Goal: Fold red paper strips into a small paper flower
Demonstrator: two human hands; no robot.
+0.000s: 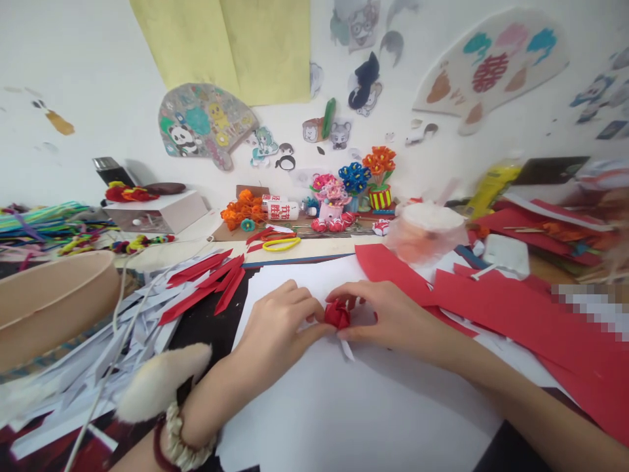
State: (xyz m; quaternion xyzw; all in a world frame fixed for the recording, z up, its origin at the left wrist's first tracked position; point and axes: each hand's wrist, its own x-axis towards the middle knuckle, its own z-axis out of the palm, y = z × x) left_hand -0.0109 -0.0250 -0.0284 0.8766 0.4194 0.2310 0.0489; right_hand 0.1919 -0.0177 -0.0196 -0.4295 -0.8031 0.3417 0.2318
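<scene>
A small rolled red paper flower (337,314) lies on a white sheet (344,406) in the middle of the desk. My left hand (278,324) pinches it from the left with curled fingers. My right hand (388,318) closes on it from the right, thumb and fingers pressed against the roll. A thin white paper strip (346,349) sticks out beneath the flower. A fuzzy cream ornament (160,383) and a scrunchie (184,439) sit at my left wrist.
Red paper strips (206,282) and white offcuts (98,367) lie left. Red paper sheets (521,314) spread right. Yellow scissors (280,243), a glue bottle (280,210), finished paper flowers (354,187) and a plastic container (425,233) stand behind. A tan bowl (49,301) sits far left.
</scene>
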